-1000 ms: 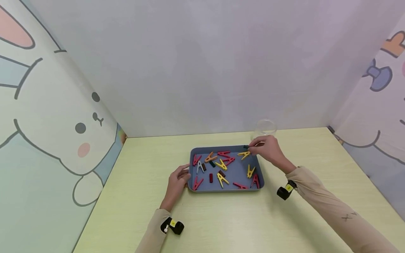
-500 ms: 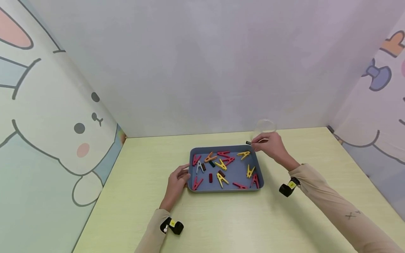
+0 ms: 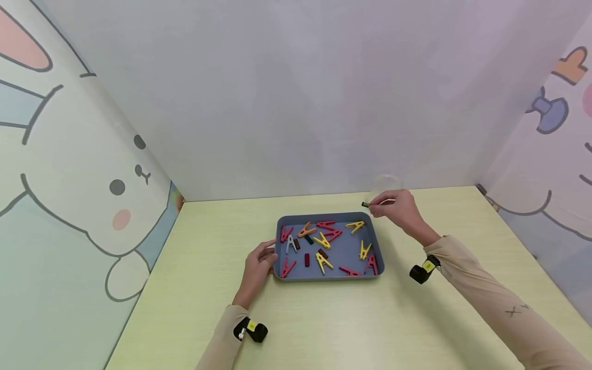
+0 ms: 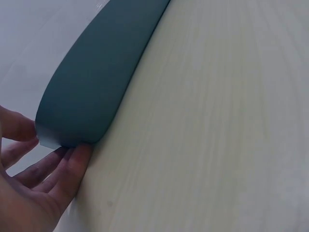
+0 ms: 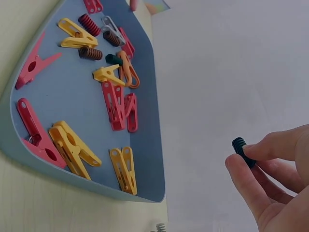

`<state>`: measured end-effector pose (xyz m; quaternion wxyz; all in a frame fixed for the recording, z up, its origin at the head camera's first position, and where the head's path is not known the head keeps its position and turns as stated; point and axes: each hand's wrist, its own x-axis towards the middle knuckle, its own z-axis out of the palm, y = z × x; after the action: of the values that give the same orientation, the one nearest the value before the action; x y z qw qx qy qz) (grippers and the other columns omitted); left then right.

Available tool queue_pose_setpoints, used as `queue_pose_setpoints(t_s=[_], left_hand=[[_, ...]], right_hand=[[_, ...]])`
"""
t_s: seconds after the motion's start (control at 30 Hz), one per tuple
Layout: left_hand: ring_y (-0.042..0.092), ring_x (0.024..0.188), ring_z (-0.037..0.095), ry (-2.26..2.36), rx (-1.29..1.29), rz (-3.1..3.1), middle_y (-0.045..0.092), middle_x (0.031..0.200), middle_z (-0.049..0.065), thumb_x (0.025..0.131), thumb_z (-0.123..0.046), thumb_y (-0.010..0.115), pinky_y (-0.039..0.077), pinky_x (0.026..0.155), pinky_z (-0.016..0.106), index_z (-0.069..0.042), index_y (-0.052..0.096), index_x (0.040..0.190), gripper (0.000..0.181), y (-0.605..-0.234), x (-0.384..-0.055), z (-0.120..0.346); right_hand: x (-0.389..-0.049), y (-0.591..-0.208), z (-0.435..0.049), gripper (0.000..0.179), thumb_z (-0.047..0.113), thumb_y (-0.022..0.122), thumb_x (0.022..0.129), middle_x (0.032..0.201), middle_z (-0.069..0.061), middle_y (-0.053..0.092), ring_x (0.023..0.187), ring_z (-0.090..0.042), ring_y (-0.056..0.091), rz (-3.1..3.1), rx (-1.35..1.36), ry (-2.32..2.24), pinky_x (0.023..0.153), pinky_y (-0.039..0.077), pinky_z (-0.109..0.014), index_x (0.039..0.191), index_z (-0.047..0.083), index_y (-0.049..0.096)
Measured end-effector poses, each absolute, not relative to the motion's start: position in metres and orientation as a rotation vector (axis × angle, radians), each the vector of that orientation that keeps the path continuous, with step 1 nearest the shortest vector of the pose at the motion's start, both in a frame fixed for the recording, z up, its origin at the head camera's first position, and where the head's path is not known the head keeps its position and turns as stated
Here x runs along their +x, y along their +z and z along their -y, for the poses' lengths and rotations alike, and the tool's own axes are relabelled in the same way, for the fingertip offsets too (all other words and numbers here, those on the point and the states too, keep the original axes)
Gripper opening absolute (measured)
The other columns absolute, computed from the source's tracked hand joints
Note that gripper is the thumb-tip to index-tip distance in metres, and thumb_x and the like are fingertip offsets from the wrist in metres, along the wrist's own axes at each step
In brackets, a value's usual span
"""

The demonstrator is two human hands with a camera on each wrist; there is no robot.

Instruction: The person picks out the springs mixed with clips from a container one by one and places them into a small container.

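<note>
With my right hand [image 3: 399, 209] I am pinching a tilted, dark green, tightly ridged coil spring [image 5: 238, 144] toward the table's [image 3: 324, 324] far edge; my relaxed left hand [image 3: 256, 266] is touching the tray [image 3: 343, 254].

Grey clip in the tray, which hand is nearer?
Left. The left hand touches the tray on its left, near the grey clip; the right hand holds a spring by the far right corner.

1. I see the left arm [image 3: 222, 336] reaching forward from the near left of the tray [image 3: 344, 254].
2. The left hand [image 3: 256, 264] rests against the tray's left end, fingertips touching its outer wall.
3. The right arm [image 3: 490, 303] stretches diagonally in from the tray's near right.
4. The right hand [image 3: 398, 210] hovers just off the tray's far right corner, thumb and fingertips pinching.
</note>
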<state>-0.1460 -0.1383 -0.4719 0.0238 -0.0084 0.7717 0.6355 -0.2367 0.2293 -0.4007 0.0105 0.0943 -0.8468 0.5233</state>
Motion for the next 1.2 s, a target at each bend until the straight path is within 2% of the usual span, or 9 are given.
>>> queue_pose_setpoints(t_s=[0.47, 0.7, 0.9, 1.1, 1.2], left_hand=[[0.058, 0.106, 0.038, 1.952, -0.054, -2.394, 0.058, 0.12, 0.026, 0.092, -0.002, 0.054, 0.055, 0.066, 0.037, -0.003, 0.053, 0.133, 0.041, -0.474, -0.147, 0.139], [0.058, 0.106, 0.037, 1.942, -0.058, -2.411, 0.059, 0.119, 0.026, 0.092, -0.002, 0.054, 0.055, 0.066, 0.039, -0.003, 0.054, 0.132, 0.04, -0.473, -0.147, 0.139], [0.059, 0.105, 0.036, 1.939, -0.071, -2.412, 0.059, 0.119, 0.025, 0.092, -0.002, 0.054, 0.055, 0.066, 0.04, -0.003, 0.054, 0.132, 0.041, -0.473, -0.147, 0.139], [0.058, 0.105, 0.037, 1.949, -0.053, -2.402, 0.059, 0.119, 0.025, 0.092, -0.002, 0.054, 0.055, 0.067, 0.041, -0.003, 0.054, 0.133, 0.041, -0.475, -0.148, 0.139], [0.058, 0.105, 0.037, 1.951, -0.047, -2.399, 0.059, 0.119, 0.025, 0.092, -0.002, 0.054, 0.055, 0.067, 0.041, -0.003, 0.053, 0.133, 0.041, -0.474, -0.148, 0.139]], right_hand=[[-0.242, -0.397, -0.24, 0.021, 0.012, 0.071, 0.083, 0.089, -0.017, 0.069, 0.078, -0.031, 0.068, 2.614, 0.232, 1.663, 0.067, 0.055, -0.032, 0.095, -0.004, 0.069], [-0.244, -0.393, -0.243, 0.021, 0.013, 0.07, 0.084, 0.091, -0.02, 0.068, 0.072, -0.022, 0.069, 2.61, 0.237, 1.642, 0.067, 0.055, -0.03, 0.096, -0.005, 0.069], [-0.246, -0.39, -0.246, 0.023, 0.013, 0.07, 0.085, 0.088, -0.019, 0.068, 0.077, -0.032, 0.068, 2.595, 0.261, 1.651, 0.07, 0.055, -0.031, 0.097, -0.007, 0.068], [-0.247, -0.387, -0.248, 0.023, 0.013, 0.07, 0.085, 0.089, -0.018, 0.068, 0.072, -0.021, 0.069, 2.579, 0.256, 1.656, 0.07, 0.055, -0.03, 0.097, -0.007, 0.068], [-0.248, -0.387, -0.25, 0.024, 0.014, 0.07, 0.086, 0.089, -0.018, 0.068, 0.073, -0.021, 0.069, 2.58, 0.253, 1.656, 0.071, 0.055, -0.031, 0.098, -0.007, 0.068]])
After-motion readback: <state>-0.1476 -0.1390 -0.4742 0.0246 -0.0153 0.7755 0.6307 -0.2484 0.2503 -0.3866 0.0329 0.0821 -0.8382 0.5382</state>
